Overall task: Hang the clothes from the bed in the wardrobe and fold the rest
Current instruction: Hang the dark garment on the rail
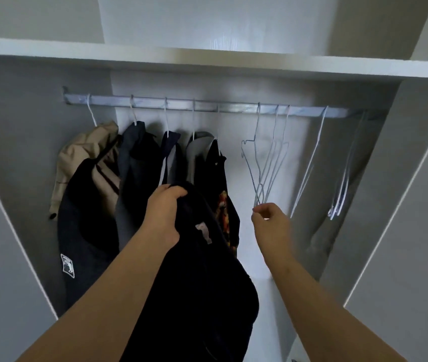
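Note:
I face an open wardrobe with a metal rail (pixel 207 105) under a white shelf. My left hand (pixel 164 215) grips the top of a black garment (pixel 199 283) that hangs down in front of me. My right hand (pixel 270 220) pinches the lower corner of a bunch of empty white wire hangers (pixel 267 168) still hooked on the rail. Several garments hang on the left part of the rail: a beige jacket (pixel 87 150), dark ones (pixel 139 163) and a black one with an orange print (pixel 223 205).
More empty wire hangers (pixel 312 158) hang toward the right end of the rail, with another bunch (pixel 343 184) near the right wall. The wardrobe side panels (pixel 403 205) close in on both sides. The white shelf (pixel 233 64) runs above the rail.

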### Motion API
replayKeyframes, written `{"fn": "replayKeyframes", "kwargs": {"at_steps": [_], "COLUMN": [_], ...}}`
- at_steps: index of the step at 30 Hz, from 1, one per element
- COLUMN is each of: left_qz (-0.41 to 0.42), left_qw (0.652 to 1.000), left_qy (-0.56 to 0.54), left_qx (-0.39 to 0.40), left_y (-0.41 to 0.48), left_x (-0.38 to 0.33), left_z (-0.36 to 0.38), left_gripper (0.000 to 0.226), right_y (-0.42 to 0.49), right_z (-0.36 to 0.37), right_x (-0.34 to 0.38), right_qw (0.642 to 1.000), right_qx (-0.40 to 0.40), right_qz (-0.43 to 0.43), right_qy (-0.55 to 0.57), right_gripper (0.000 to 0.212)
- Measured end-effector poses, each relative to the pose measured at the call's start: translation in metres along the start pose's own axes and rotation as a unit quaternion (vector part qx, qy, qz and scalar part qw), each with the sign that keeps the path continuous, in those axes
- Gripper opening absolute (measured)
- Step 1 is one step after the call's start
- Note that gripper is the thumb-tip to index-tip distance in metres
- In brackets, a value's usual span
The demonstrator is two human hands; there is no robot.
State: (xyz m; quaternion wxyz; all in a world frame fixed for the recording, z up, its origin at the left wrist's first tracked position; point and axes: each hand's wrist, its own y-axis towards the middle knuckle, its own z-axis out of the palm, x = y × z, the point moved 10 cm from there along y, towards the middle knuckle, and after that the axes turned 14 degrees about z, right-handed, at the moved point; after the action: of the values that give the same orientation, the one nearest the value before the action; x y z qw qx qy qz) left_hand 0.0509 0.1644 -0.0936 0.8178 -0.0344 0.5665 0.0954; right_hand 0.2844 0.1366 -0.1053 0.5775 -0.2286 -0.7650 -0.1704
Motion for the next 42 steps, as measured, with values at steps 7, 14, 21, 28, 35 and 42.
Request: {"fn": "replayKeyframes", "kwargs": {"at_steps": [7,14,21,28,35,42], "left_qz": [0.01,0.013,-0.026,-0.054,-0.071,-0.078], "left_qw": [0.999,0.999,0.997,0.995,0.993,0.992], "left_qy": [0.031,0.045,0.041,0.031,0.037,0.038], "left_qx": [0.002,0.024,0.065,0.077,0.089,0.097], "left_y": [0.052,0.08,0.098,0.113,0.121,0.124], "left_x": [0.015,0.028,0.041,0.047,0.052,0.048], "left_z": [0.04,0.058,0.077,0.079,0.074,0.062], "left_gripper": [0.012,0.013,0.014,0.014,0.013,0.012], "right_y": [0.091,0.126,0.152,0.164,0.164,0.151], "right_z": [0.017,0.047,0.021,0.024,0.032,0.043], "right_x": [0.056,0.049,0.035,0.018,0.04,0.043], "right_qw": [0.942,0.849,0.839,0.87,0.964,0.997], "right_qx": [-0.106,-0.086,-0.138,-0.069,-0.045,-0.052], "right_qz": [-0.141,-0.191,-0.113,-0.032,-0.003,0.009], "right_qy": [-0.284,-0.485,-0.514,-0.487,-0.26,-0.057], "right_gripper": [0.038,0.051,0.048,0.012,0.018,0.014]}}
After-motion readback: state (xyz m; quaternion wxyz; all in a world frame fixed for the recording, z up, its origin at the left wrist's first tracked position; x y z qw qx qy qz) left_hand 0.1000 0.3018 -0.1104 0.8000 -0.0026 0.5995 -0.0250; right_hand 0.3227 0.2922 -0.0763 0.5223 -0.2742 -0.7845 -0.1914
